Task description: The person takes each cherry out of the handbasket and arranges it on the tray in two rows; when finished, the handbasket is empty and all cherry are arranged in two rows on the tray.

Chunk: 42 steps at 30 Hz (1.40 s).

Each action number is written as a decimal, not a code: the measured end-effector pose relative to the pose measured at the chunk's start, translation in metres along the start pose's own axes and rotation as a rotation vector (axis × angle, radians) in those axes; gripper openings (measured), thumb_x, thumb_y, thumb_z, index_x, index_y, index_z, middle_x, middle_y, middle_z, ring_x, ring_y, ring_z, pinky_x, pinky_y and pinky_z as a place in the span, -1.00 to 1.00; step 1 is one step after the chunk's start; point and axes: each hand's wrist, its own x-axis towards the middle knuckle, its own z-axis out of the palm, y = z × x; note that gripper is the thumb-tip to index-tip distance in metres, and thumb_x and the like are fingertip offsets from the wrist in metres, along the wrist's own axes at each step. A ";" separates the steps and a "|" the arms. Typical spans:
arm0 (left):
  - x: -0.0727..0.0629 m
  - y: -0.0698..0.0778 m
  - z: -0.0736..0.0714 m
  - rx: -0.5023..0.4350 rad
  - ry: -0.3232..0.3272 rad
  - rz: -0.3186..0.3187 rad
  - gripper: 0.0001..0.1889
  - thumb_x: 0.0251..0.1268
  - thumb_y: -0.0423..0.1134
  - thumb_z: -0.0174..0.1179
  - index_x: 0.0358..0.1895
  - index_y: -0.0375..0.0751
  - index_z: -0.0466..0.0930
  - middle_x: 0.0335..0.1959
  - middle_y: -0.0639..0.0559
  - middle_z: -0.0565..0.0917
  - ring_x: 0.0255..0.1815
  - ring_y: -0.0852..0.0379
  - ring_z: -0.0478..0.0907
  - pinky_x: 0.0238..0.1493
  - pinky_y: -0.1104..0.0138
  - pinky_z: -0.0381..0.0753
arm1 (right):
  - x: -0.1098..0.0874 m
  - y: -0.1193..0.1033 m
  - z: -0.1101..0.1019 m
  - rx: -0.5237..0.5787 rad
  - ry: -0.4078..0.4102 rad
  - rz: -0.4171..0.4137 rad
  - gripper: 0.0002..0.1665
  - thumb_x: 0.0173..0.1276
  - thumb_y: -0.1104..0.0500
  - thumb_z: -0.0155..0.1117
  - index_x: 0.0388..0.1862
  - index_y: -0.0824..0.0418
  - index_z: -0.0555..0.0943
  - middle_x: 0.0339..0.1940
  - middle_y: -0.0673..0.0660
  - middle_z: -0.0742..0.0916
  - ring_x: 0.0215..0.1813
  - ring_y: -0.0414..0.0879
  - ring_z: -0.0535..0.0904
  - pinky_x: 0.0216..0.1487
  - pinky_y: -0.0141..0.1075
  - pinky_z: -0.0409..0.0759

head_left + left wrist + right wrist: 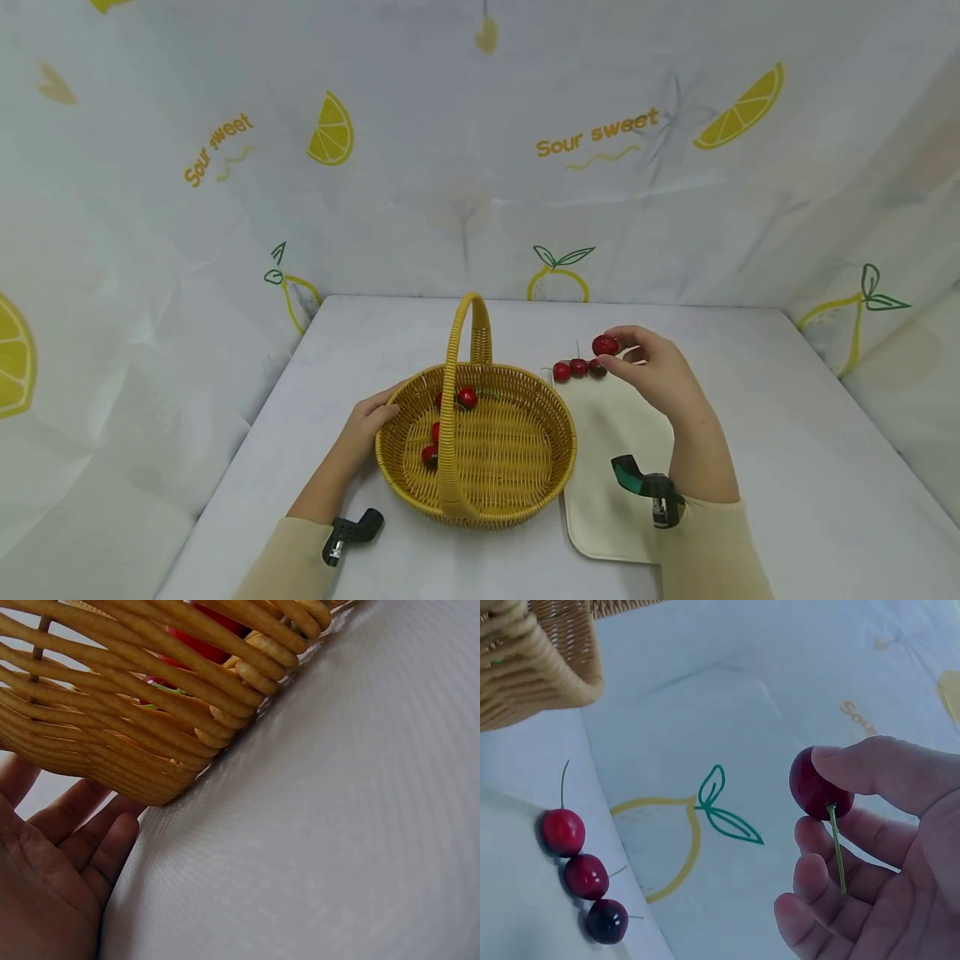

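Observation:
A cherry (817, 784) with a green stem is pinched between thumb and fingers of my right hand (660, 371), raised over the far end of a cream tray (611, 500). Three cherries (585, 876) lie in a row at that end, below and left of the held one. My left hand (367, 421) grips the left side of a yellow wicker basket (555, 450), thumb at its rim. Its other fingers (71, 810) lie along the outside of the weave. Several red cherries (467, 397) are inside the basket at the left, partly hidden by the handle (450, 417).
The basket stands on a white table (787, 467), its right edge beside the tray's left edge. The tall arched handle rises across the basket's middle. Behind the table hangs a white cloth (435, 167) printed with lemons and words.

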 end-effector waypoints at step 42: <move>0.000 0.000 0.000 -0.008 -0.011 0.006 -0.50 0.49 -0.26 0.00 0.44 -0.23 0.49 0.43 -0.08 0.49 0.52 -0.01 0.31 0.39 0.47 0.25 | 0.029 0.101 0.052 -0.003 0.287 0.378 -0.37 0.44 -0.07 0.36 0.29 0.34 0.61 0.06 0.33 0.70 0.11 0.19 0.53 0.19 0.06 0.44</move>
